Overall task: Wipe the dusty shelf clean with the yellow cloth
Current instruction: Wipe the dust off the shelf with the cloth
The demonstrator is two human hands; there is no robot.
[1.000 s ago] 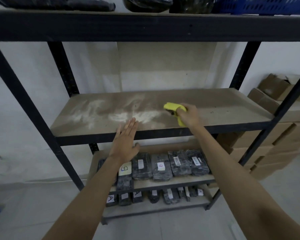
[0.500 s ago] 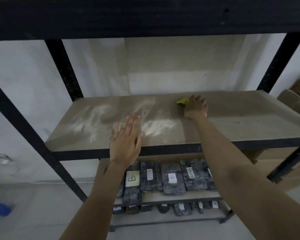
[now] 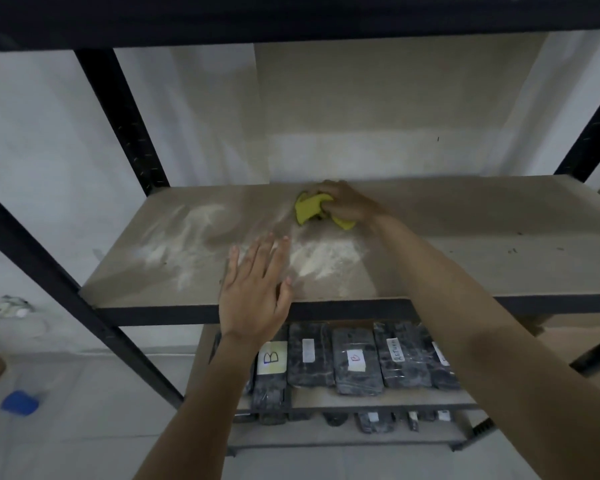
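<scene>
A person's right hand (image 3: 349, 204) grips a crumpled yellow cloth (image 3: 309, 206) near the back edge of the dusty shelf (image 3: 465, 251), while the left hand (image 3: 255, 296), fingers (image 3: 269, 252) straight and spread, rests at the front beside white dust (image 3: 326, 258).

A yellow cloth (image 3: 309, 208) is seen on the grey-brown shelf (image 3: 465, 244) — white dust (image 3: 323, 258) is smeared across it. Below the shelf, black packets (image 3: 357, 362) carry white labels; left of it — a blue object (image 3: 18, 402).
</scene>
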